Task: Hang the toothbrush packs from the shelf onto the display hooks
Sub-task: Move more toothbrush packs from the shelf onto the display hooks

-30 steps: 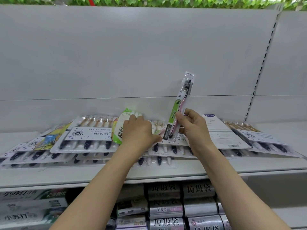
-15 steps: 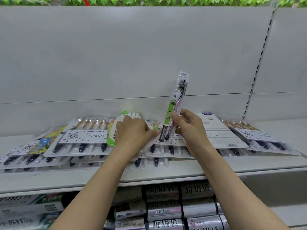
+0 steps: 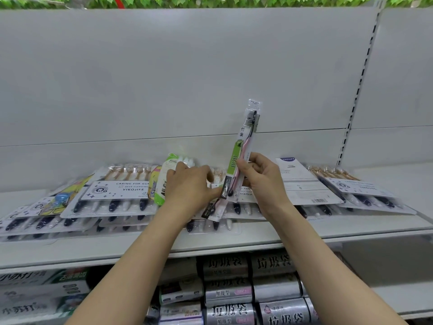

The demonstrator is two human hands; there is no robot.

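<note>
White shop shelf [image 3: 234,242] against a plain white back panel [image 3: 187,78], with a strip of green leaves [image 3: 210,1] along the top edge. Right hand [image 3: 262,181] raised above the shelf, fingers and thumb curled round the lower part of a single toothbrush pack [image 3: 243,146]; pack held nearly upright, dark bristles at the top, green label strip reading BOB down its side. Left hand [image 3: 187,186] lower and just beside it, fingers bent, pinching the end of another slim pack [image 3: 214,208] that lies slanted on the pile; exact grip partly hidden by the knuckles. Flat multi-brush packs [image 3: 117,193] stacked and overlapping across the shelf, more of them at the right end [image 3: 358,191], a green-and-white pouch [image 3: 164,181] propped behind the left hand. Lower shelf beneath: silver rolls with black lettering [image 3: 234,289] and boxed goods at the left [image 3: 39,292].
</note>
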